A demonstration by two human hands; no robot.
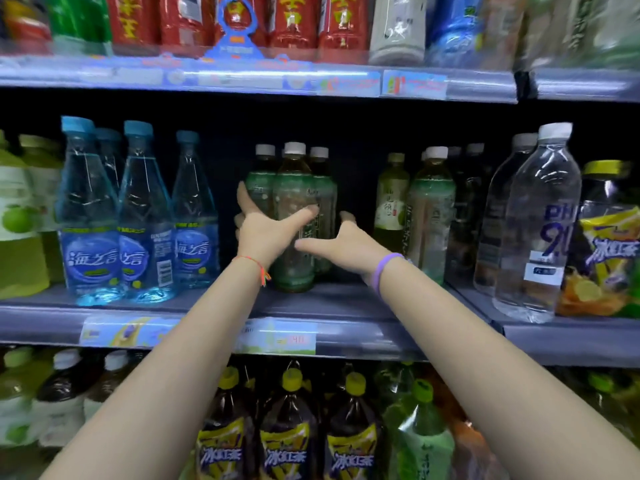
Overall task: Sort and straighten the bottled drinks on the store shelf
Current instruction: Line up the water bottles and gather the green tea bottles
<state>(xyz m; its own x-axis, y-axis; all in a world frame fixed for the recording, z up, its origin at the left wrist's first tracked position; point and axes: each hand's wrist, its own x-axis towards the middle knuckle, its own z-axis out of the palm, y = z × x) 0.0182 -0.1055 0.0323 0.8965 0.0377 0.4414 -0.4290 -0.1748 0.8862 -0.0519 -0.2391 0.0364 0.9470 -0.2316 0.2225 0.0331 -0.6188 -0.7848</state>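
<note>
A cluster of green tea bottles with white caps stands mid-shelf on the middle shelf. My left hand is spread around the cluster's left side, with the thumb across the front bottle and the fingers round the left one. My right hand cups the right side, its thumb touching the front bottle low down and its fingers curled behind the right bottle. A gap of bare shelf lies on either side of the cluster.
Blue water bottles stand to the left, and more green tea bottles to the right. Clear water bottles and a yellow-labelled iced tea bottle fill the far right. Red bottles line the upper shelf and large iced tea bottles the lower one.
</note>
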